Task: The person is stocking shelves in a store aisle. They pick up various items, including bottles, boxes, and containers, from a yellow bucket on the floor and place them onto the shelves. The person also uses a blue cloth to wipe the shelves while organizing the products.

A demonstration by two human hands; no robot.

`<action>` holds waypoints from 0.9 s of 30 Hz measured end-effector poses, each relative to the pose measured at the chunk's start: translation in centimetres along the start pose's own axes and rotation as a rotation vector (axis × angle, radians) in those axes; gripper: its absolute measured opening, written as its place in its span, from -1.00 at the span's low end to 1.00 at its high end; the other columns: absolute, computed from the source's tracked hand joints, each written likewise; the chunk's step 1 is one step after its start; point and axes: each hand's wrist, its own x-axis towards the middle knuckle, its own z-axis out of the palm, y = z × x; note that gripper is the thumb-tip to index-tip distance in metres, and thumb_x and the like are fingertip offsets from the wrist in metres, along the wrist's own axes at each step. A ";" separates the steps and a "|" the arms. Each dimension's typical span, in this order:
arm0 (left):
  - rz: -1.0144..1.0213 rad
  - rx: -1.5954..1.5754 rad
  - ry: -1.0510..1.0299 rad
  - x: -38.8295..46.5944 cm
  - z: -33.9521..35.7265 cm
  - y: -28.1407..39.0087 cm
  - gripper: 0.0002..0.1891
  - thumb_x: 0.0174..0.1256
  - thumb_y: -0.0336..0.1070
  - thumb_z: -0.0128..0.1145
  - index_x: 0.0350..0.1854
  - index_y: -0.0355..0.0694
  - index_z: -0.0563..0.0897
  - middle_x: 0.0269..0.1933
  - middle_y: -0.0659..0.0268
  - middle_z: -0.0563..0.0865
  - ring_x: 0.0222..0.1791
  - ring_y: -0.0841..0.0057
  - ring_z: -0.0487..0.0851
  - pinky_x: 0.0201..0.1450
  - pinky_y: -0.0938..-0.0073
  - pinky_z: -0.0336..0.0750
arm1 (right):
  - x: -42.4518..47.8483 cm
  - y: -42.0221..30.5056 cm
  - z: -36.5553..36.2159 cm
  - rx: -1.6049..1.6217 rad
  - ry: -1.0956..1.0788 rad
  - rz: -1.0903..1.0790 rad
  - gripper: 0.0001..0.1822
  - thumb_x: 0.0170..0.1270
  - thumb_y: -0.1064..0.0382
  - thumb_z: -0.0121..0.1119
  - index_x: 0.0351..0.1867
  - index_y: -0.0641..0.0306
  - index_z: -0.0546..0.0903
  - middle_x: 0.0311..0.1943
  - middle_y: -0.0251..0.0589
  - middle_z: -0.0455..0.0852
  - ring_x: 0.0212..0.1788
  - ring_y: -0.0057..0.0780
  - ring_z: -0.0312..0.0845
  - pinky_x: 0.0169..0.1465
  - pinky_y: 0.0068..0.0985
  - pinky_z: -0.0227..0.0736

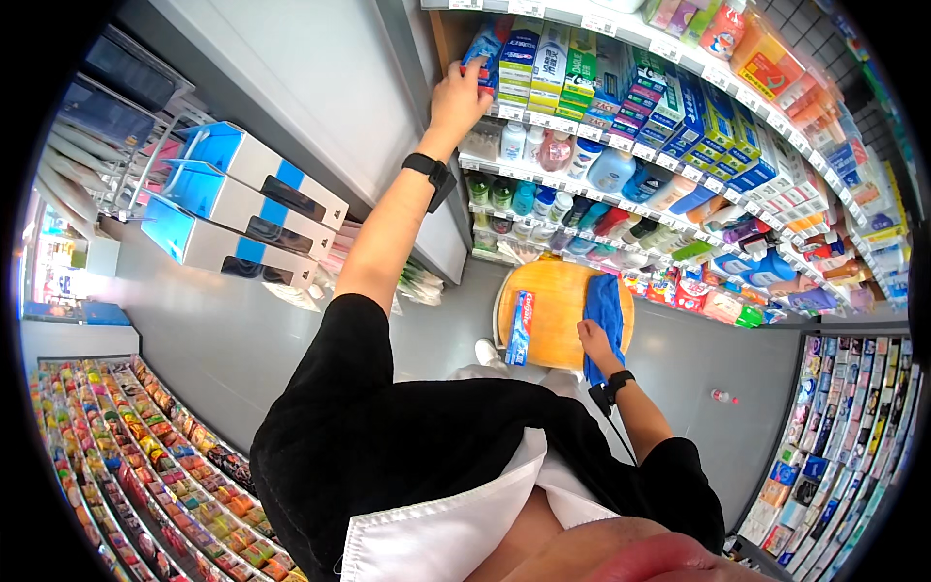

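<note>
My left hand (458, 102) reaches up to the left end of a store shelf, its fingers around the front of a blue and red toothpaste box (486, 54). Beside that box stand stacked toothpaste boxes (549, 65) in blue, white and green. My right hand (598, 343) rests on a blue cloth (605, 309), which lies on the right side of a round wooden stool (556, 313); its fingers are curled, and their grip on the cloth is unclear. At the stool's left side lies a Colgate toothpaste box (519, 327), apart from the cloth.
Bottles of toiletries (611, 171) fill the shelves below the toothpaste. White and blue cartons (247, 204) stand at the left, beyond a pale panel (313, 80). A small bottle (722, 396) lies on the floor at the right. Snack shelves (167, 465) curve along the lower left.
</note>
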 end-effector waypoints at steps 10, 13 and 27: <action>-0.155 -0.178 0.020 0.4 1.5 -0.4 -0.37 0.14 -0.18 0.28 0.31 -0.05 0.40 0.09 0.04 0.56 -0.10 0.12 0.72 -0.01 0.15 0.61 | 0.2 0.8 -1.2 -0.008 0.034 0.027 -0.65 0.46 0.05 0.02 -0.16 0.34 0.62 -0.41 -0.11 0.71 -0.32 -0.30 0.67 -0.19 -0.40 0.52; -0.159 -0.109 0.076 0.5 1.9 0.2 -0.38 0.13 -0.19 0.29 0.29 -0.06 0.41 0.01 0.05 0.61 -0.14 0.11 0.73 -0.04 0.14 0.61 | 0.2 1.3 -1.2 0.008 0.044 0.017 -0.64 0.45 0.04 0.04 -0.16 0.34 0.62 -0.40 -0.11 0.71 -0.32 -0.31 0.68 -0.20 -0.40 0.53; -0.204 -0.090 0.119 2.1 0.5 1.1 -0.41 0.07 -0.21 0.36 0.21 -0.11 0.49 -0.17 -0.03 0.69 -0.17 -0.03 0.71 -0.08 0.09 0.62 | 0.0 -1.8 -3.4 -0.004 0.027 0.058 -0.65 0.42 0.04 0.04 -0.11 0.32 0.63 -0.21 0.20 0.70 -0.07 0.18 0.61 -0.06 -0.17 0.51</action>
